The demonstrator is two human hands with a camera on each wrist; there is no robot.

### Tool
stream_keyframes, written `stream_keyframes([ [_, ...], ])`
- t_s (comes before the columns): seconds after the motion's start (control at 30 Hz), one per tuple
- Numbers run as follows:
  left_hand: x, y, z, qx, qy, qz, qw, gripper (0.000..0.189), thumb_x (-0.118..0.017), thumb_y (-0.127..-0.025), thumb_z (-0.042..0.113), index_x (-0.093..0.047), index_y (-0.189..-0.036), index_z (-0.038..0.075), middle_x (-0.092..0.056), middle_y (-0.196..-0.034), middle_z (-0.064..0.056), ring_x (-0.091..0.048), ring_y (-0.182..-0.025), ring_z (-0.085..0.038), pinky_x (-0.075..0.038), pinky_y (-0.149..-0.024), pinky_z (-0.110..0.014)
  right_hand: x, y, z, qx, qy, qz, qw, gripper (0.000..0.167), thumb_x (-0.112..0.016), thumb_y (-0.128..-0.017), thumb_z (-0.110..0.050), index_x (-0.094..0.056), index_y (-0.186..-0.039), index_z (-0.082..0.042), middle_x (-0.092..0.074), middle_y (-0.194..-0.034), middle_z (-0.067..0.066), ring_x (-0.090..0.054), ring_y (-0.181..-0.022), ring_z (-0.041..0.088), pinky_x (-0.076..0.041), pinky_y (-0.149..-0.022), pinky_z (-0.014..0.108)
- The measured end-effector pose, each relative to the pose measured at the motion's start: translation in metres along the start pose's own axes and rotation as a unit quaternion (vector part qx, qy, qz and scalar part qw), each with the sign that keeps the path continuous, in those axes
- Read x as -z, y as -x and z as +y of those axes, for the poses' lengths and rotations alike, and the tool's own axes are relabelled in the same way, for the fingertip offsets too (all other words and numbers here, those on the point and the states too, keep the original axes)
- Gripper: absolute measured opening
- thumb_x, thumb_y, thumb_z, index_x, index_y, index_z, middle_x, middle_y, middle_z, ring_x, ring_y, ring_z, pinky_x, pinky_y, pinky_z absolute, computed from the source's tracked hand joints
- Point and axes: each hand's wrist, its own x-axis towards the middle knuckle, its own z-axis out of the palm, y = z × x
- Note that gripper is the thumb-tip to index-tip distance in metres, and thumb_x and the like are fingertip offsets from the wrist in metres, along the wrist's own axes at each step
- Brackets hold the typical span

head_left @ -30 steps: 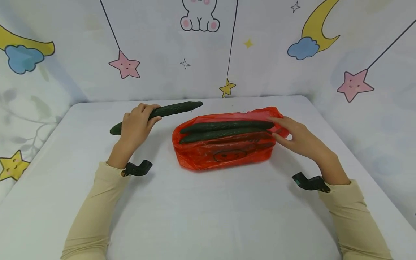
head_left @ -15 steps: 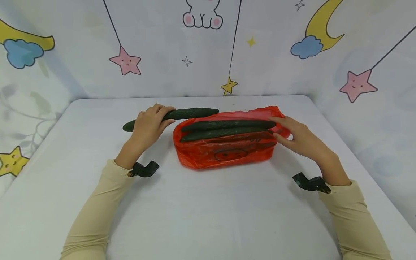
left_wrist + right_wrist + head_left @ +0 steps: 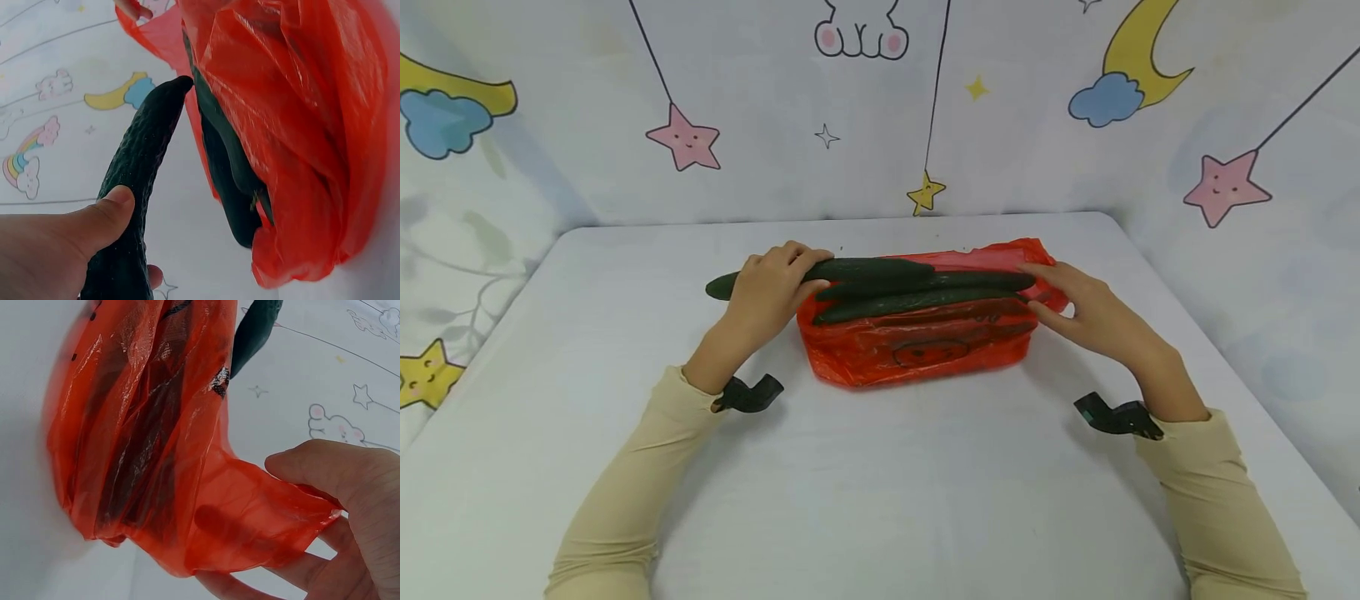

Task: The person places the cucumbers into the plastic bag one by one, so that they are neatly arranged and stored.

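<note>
In the head view my left hand (image 3: 769, 288) grips a long dark green cucumber (image 3: 868, 269) near its middle. Its far tip overlaps the upper of two cucumbers (image 3: 917, 304) lying side by side in the mouth of a red plastic bag (image 3: 880, 358). The left wrist view shows my thumb pressed along the held cucumber (image 3: 140, 150), its tip close to the bag's opening. At the bag's right end, my right hand (image 3: 1093, 310) holds the loose film, which runs between the thumb and spread fingers in the right wrist view. A dark shape shows through the bag's front.
The bag lies on a white table (image 3: 880, 483), towards the back. Behind it rises a pale wall covering (image 3: 760, 100) printed with stars, moons and clouds. Black bands with short pieces (image 3: 752, 395) sit at both wrists.
My left hand has carried the cucumber to the right, so its tip now overlaps the bag's mouth. My right hand and the bag have stayed nearly in place.
</note>
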Motion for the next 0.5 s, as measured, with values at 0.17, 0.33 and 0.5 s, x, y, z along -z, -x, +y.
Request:
stream_keyframes([
  [0.17,-0.004,-0.007,0.010,-0.027,-0.010,0.008,0.9995,0.041,-0.068,-0.092,0.029,-0.062,-0.127,0.009,-0.064,-0.113,-0.015,-0.061,-0.103,-0.034,-0.050,-0.082,-0.050,-0.002,0.000,0.000,0.000,0.003,0.000,1.0000,0.055,-0.064,-0.091,-0.004,-0.045,-0.143,-0.003,-0.051,-0.135,0.023,-0.050,-0.119,0.039,-0.051,-0.084,0.055],
  [0.33,-0.011,-0.013,0.020,-0.047,-0.007,0.007,0.9988,0.038,-0.066,-0.093,0.029,-0.062,-0.126,0.010,-0.064,-0.113,-0.015,-0.062,-0.102,-0.033,-0.052,-0.079,-0.048,-0.001,0.001,-0.001,0.004,0.001,-0.001,1.0000,0.055,-0.065,-0.090,-0.002,-0.045,-0.142,-0.003,-0.053,-0.132,0.024,-0.053,-0.112,0.037,-0.051,-0.080,0.053],
  [0.5,-0.017,-0.020,0.030,-0.054,-0.007,-0.005,0.9985,0.039,-0.065,-0.094,0.030,-0.062,-0.127,0.010,-0.064,-0.114,-0.014,-0.063,-0.102,-0.031,-0.053,-0.077,-0.046,0.002,0.001,-0.002,0.001,-0.001,0.002,1.0000,0.056,-0.065,-0.090,-0.002,-0.046,-0.142,-0.003,-0.052,-0.133,0.024,-0.052,-0.114,0.038,-0.051,-0.083,0.055],
])
